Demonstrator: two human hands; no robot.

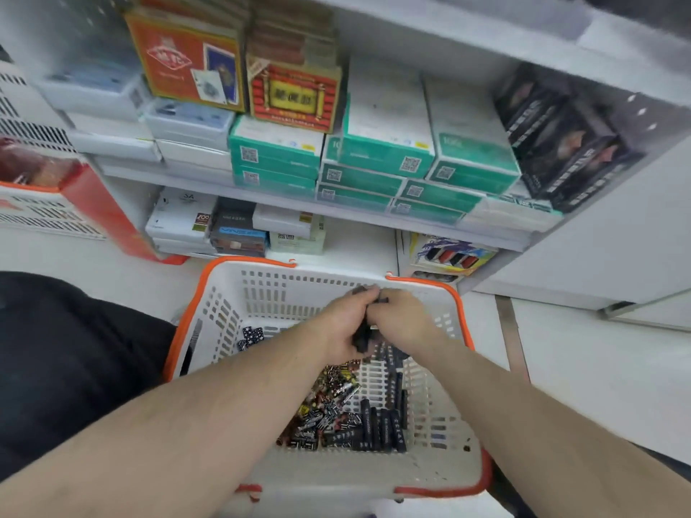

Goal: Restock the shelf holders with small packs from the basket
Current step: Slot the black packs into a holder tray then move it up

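A white basket with an orange rim (269, 289) stands on the floor below me. Several small dark packs (359, 424) lie loose on its bottom, and one star-patterned pack (251, 336) lies apart at the left. Both hands meet over the basket's far side. My left hand (342, 327) grips a bunch of dark packs (362, 340). My right hand (402, 321) pinches the top of the same bunch. The shelf holders are not in view.
White shelves (336, 213) rise behind the basket, stacked with green-and-white cartons (389, 155), red boxes (295, 93), and black boxes (568, 143). A second white basket with a red box (93, 203) stands at the left. My dark-clothed knee (67, 360) is left of the basket.
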